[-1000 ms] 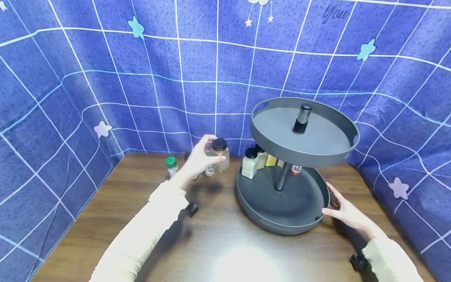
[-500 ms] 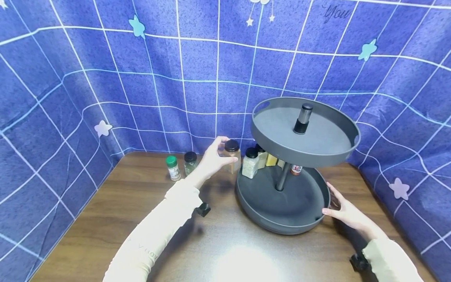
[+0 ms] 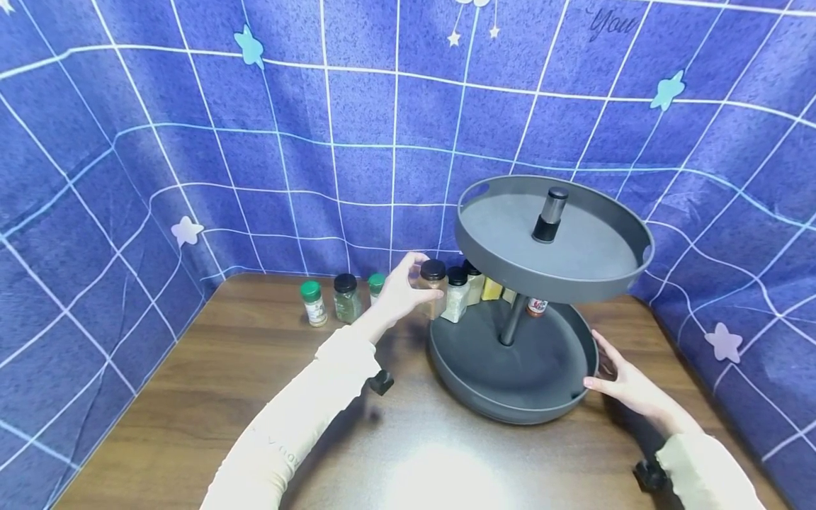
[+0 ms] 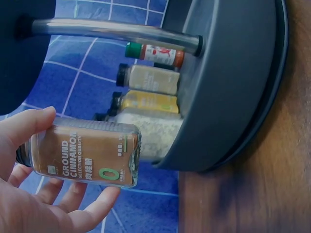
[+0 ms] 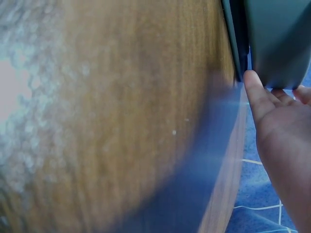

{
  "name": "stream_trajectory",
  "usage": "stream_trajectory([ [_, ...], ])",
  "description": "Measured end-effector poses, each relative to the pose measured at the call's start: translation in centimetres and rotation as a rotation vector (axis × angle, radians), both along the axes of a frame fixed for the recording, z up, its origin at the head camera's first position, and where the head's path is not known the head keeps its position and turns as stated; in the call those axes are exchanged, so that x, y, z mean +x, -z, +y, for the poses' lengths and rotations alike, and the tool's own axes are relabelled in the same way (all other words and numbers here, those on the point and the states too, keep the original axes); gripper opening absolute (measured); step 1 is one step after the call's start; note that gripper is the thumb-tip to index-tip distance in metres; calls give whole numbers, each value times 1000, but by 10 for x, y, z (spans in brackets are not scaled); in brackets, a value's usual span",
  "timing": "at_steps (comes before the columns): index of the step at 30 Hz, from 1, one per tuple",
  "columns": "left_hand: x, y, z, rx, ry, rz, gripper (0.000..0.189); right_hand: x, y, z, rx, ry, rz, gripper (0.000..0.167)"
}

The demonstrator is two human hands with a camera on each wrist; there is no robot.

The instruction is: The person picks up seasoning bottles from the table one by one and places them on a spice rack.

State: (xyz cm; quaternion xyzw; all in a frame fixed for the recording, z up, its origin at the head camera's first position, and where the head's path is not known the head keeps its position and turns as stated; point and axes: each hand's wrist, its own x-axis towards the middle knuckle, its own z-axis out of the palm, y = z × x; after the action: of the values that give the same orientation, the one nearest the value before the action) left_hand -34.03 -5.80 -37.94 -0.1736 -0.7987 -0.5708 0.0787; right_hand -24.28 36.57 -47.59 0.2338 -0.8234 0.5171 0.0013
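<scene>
My left hand [image 3: 403,292] grips a jar of ground cinnamon [image 4: 87,154] by its upper part, between thumb and fingers. In the left wrist view the jar is off the table, beside the lower tier's wall [image 4: 233,97]. A jar of pale flakes [image 3: 455,301] with a black lid stands on that tier, just right of the cinnamon in the head view. My right hand [image 3: 631,388] rests its fairly straight fingers against the outer right side of the grey two-tier turntable [image 3: 510,411]. In the right wrist view its thumb touches the tray's lower edge.
At the tier's back stand a yellow jar [image 4: 148,101], another pale jar [image 4: 153,79] and a red-labelled bottle [image 3: 537,306]. On the table [image 3: 255,354] left stand two green-lidded bottles, one nearer [image 3: 314,304], and a black-lidded herb jar [image 3: 347,299]. The upper tier [image 3: 586,234] overhangs.
My left hand has carried the cinnamon jar rightward to the lower tier's left edge, uncovering the herb jar and a green-lidded bottle behind it. My right hand stays at the turntable.
</scene>
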Motion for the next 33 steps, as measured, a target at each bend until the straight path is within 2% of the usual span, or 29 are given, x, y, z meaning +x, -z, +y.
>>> stream_trajectory([
  [7,1,7,14,37,9,-42,61,-1,1,1,-8,-6,3,84],
  [15,2,15,27,24,19,-33,61,-1,3,2,9,-4,2,84],
  [23,-1,28,33,-101,-28,36,62,-2,1,1,19,3,1,84],
  [33,-3,39,33,-206,-42,143,60,-1,0,-1,25,15,-15,84],
])
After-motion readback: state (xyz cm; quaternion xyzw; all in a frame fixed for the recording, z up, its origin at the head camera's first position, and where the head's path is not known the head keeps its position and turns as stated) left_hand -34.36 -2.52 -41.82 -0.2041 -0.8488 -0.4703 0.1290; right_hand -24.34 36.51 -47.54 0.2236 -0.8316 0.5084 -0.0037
